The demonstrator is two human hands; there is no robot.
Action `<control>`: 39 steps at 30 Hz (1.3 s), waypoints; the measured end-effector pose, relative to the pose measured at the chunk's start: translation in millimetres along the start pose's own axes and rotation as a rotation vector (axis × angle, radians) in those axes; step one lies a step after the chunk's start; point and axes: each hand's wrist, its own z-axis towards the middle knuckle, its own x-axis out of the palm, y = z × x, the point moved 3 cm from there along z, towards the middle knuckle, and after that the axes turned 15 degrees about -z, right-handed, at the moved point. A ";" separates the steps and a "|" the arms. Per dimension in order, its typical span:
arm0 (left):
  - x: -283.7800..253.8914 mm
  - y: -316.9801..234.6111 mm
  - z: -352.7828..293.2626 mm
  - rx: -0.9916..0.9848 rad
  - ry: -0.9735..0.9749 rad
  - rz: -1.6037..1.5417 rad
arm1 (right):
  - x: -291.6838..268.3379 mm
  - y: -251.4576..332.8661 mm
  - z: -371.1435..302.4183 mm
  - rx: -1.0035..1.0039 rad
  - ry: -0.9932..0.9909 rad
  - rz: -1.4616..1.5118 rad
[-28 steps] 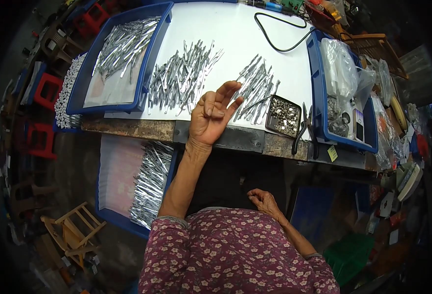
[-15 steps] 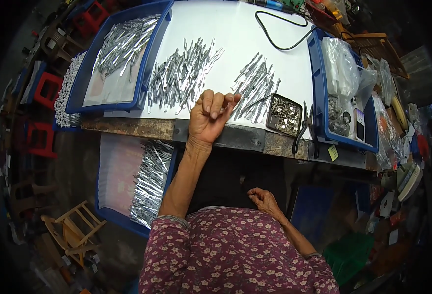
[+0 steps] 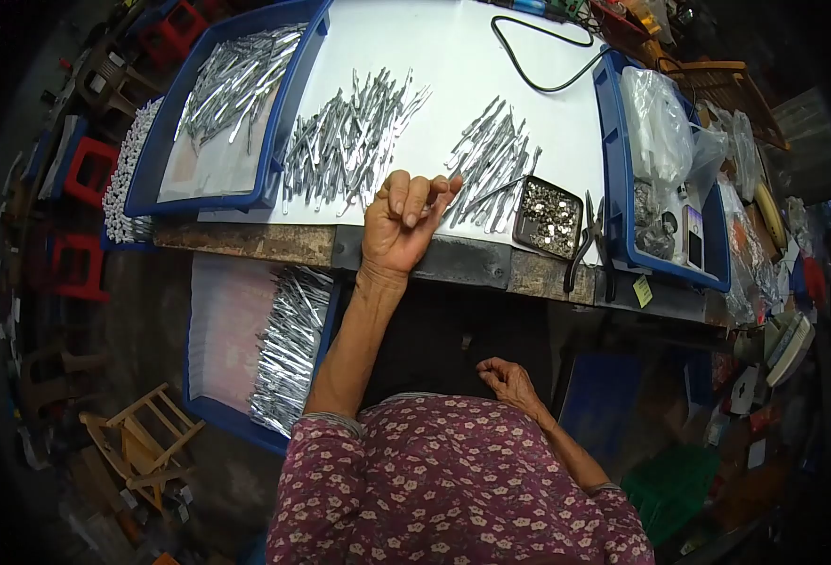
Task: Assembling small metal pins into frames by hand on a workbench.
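My left hand [image 3: 401, 223] is raised over the front edge of the table, palm up. Its fingers curl inward and no object shows in them. Behind it on the white table top [image 3: 453, 56] lie a larger pile of thin silvery metal strips [image 3: 349, 146] and a smaller pile of metal strips [image 3: 492, 165]. Below the table edge, near my lap, my right hand [image 3: 511, 384] is closed with bent fingers; what they hold, if anything, is hidden. A dark square tray [image 3: 519, 231] of small shiny metal pieces stands beside the smaller pile.
Pliers [image 3: 585, 240] lie right of the tray. Blue bins stand at the left [image 3: 274, 174] and right [image 3: 622, 188], holding strips and plastic bags. Below the table, another blue bin [image 3: 189, 377] holds many strips. A black cable [image 3: 519, 71] loops at the back; a wooden stool [image 3: 142, 438] is lower left.
Both hands keep nearly the same place and pose. The view has shifted very slightly.
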 end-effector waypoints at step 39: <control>-6.4 -13.0 -1.9 0.000 -0.002 0.000 | -0.1 3.5 -1.2 -0.012 -0.026 0.033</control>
